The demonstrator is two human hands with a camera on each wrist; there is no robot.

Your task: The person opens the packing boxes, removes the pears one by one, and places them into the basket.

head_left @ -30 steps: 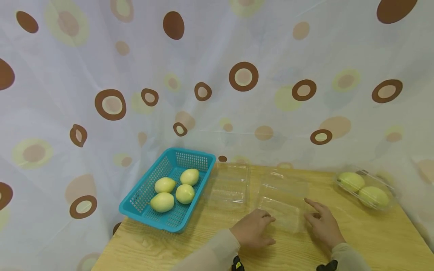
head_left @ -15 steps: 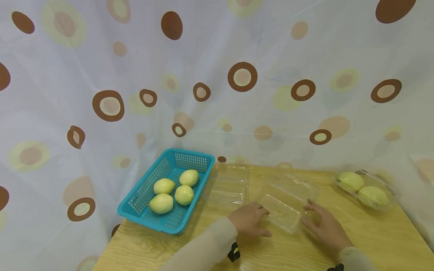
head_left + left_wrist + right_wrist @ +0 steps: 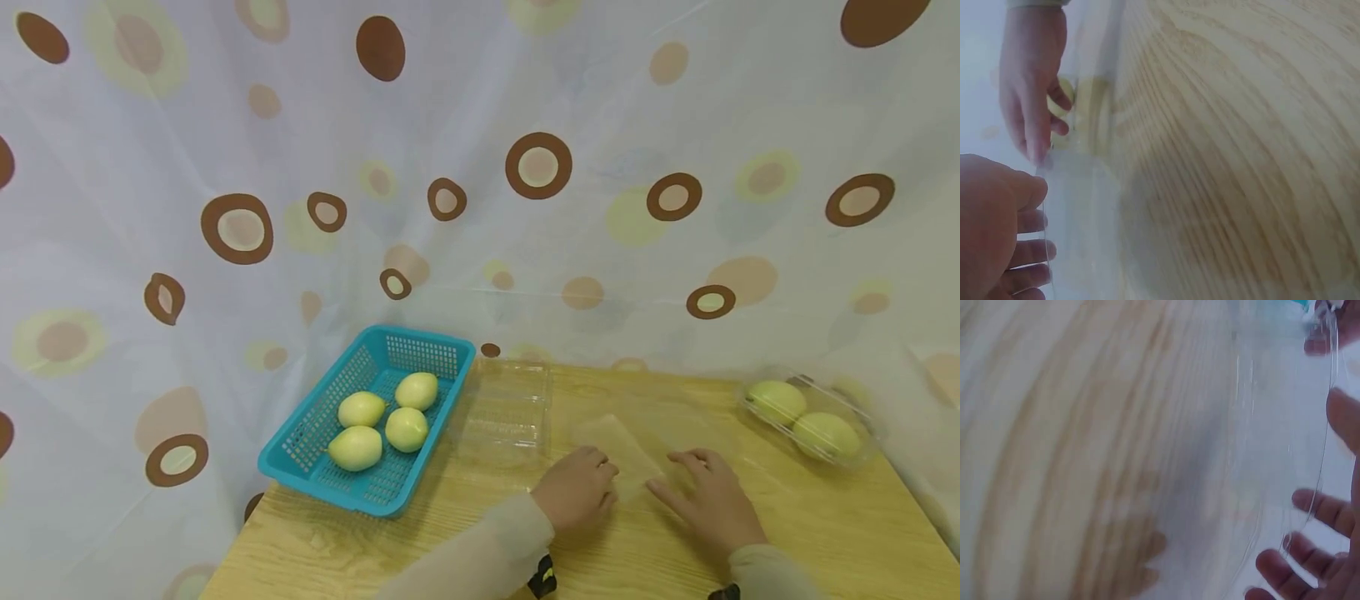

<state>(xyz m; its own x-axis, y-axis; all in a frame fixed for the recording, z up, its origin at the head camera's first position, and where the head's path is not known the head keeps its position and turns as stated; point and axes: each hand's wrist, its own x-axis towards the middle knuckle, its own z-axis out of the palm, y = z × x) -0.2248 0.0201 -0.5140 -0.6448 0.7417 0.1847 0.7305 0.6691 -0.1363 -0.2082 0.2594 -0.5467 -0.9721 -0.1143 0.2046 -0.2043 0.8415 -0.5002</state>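
Clear plastic box (image 3: 622, 442), blurred and hard to make out, sits between a person's two hands, right of the tabletop's middle and in front of its back edge. We cannot tell whether it rests on the tabletop (image 3: 337, 550) or is slightly raised.

We see the left hand (image 3: 577, 492) at the box's left side, its fingers bent and set apart; whether they pinch the edge, we cannot tell. At the box's right side, the right hand (image 3: 712, 500) is spread, thumb apart from the fingers, and in the right wrist view its fingertips lie along the box's thin rim. Both arms wear pale sleeves (image 3: 480, 550).

Near the tabletop's left edge we find a blue basket (image 3: 322, 493) with mesh walls, holding four pale yellow fruits (image 3: 356, 448). Just beside it, by the back edge, lies a second clear box (image 3: 510, 408). Toward the back right corner, well apart from the basket, we see a packed box (image 3: 840, 398), also clear, with two yellow-green fruits (image 3: 827, 436) inside. Behind everything hangs a white curtain (image 3: 472, 108) printed with brown, peach and yellow circles.
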